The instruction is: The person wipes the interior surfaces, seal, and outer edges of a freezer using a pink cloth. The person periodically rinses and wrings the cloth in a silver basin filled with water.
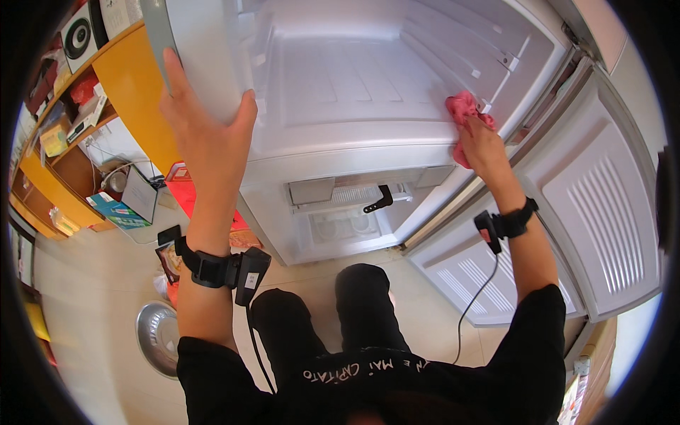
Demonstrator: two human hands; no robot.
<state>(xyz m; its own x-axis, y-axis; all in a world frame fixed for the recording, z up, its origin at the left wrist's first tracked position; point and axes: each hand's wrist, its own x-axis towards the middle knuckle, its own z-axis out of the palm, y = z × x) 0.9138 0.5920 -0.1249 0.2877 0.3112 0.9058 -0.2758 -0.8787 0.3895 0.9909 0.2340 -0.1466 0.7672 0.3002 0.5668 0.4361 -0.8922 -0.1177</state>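
A pink cloth (461,105) is bunched under my right hand (481,143), which presses it against the inner right wall and front lip of the open refrigerator compartment (340,79). With its thumb and fingers spread, my left hand (207,122) grips the outer left edge of the refrigerator cabinet (207,48). Below the upper compartment, a lower one (345,226) stands open, and a black bracket-like piece (380,200) shows at its front. Both wrists wear black straps with cabled devices.
Two open refrigerator doors (600,196) (494,281) angle out at the right. A metal basin (158,340) rests on the floor at the lower left. Yellow-and-brown shelving (127,90) with a speaker (79,37) lines the left, near a blue-green box (122,207) and a red box (183,196).
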